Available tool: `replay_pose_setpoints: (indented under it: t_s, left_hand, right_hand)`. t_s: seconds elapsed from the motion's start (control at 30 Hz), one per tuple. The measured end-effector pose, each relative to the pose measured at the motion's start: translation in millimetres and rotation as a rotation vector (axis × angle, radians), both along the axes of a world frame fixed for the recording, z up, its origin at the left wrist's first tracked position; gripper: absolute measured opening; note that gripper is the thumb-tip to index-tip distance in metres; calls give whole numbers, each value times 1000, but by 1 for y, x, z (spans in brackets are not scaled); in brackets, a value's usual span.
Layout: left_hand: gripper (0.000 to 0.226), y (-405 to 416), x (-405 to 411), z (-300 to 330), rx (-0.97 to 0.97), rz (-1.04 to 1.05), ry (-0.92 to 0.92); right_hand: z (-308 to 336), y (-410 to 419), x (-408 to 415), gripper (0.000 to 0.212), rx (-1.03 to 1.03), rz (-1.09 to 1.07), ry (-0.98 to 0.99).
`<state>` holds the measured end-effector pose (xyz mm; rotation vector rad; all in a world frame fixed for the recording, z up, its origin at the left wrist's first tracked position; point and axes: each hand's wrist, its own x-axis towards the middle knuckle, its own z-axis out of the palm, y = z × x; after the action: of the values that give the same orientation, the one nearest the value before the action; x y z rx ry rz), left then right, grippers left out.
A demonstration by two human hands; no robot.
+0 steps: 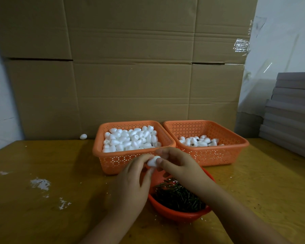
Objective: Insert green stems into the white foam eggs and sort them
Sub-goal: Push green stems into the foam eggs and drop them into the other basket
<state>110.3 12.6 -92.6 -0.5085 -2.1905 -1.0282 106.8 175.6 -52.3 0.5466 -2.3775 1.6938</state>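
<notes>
A white foam egg is pinched between the fingertips of my left hand and my right hand, above the near bowl. No stem shows between the fingers. The round orange bowl under my hands holds several dark green stems. Behind it, the left orange basket is full of plain white eggs. The right orange basket holds fewer eggs with dark stems.
One loose egg lies at the table's back edge, left of the baskets. White foam crumbs are scattered on the yellow tabletop at the left. A cardboard wall stands behind; grey stacked boards rise at the right.
</notes>
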Motion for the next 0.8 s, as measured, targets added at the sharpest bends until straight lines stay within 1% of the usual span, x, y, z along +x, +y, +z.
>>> replay_pose_setpoints:
  t_s: [0.07, 0.17, 0.3, 0.43, 0.67, 0.8]
  left_hand:
    - [31, 0, 1, 0, 3, -9, -4]
    - [32, 0, 0, 0, 16, -24, -16]
    - [35, 0, -1, 2, 15, -25, -16]
    - [29, -1, -1, 1, 27, -26, -18]
    - [31, 1, 2, 3, 49, -49, 15]
    - [33, 1, 4, 5, 23, -49, 31]
  right_hand:
    - [0, 2, 0, 13, 33, -31, 27]
    - [0, 3, 1, 11, 63, -18, 49]
    - [1, 3, 1, 15, 22, 14, 41]
    - [3, 4, 2, 20, 0, 17, 35]
    - [3, 3, 4, 20, -29, -8, 53]
    - [3, 3, 3, 20, -30, -4, 45]
